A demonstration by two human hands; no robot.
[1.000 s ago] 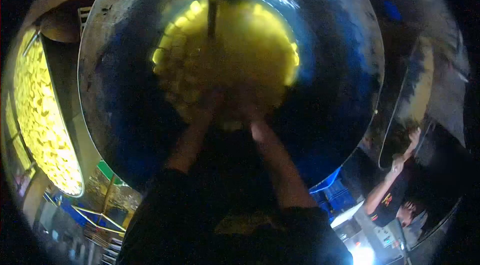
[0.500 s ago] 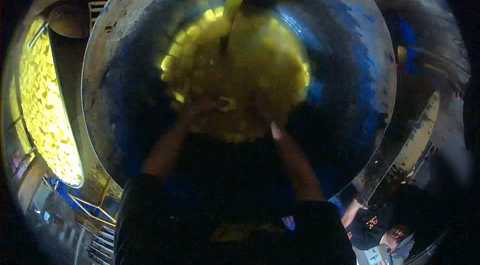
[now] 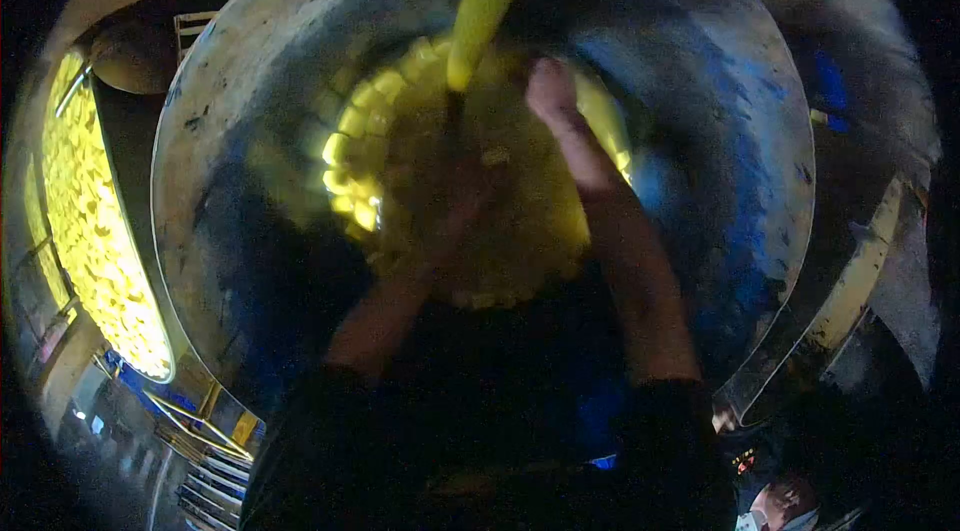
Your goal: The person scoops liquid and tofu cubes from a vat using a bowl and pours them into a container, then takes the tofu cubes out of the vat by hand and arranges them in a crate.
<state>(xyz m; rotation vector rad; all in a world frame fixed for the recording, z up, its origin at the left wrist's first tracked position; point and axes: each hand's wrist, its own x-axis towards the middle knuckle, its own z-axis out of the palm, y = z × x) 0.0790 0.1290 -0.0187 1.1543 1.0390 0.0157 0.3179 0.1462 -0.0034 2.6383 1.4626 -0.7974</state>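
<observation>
A big round pan (image 3: 190, 181) with dark, blue-stained sloping walls lies beneath me. In its bottom is a round yellowish mass (image 3: 520, 251), lit brightest along its rim. My right hand (image 3: 552, 89) is over the far right part of the mass, fingers curled into a fist; what it holds, if anything, is hidden. My left hand (image 3: 472, 181) reaches over the middle, dark and blurred, its fingers unclear. A small pale piece (image 3: 495, 157) shows beside it. Between the hands and the far rim, a yellow pole-like thing (image 3: 485, 11) slants down into the pan.
To the left stands a large tray (image 3: 168, 356) of bright yellow pieces. A dark rounded vessel (image 3: 135, 56) is behind it. Metal racks (image 3: 210, 491) stand at the lower left. Another person (image 3: 785, 501) is at the lower right, near a pale curved edge (image 3: 855, 281).
My right hand has moved forward to the far side of the mass and closed. My left hand has shifted right and slightly forward. The other person is now less visible.
</observation>
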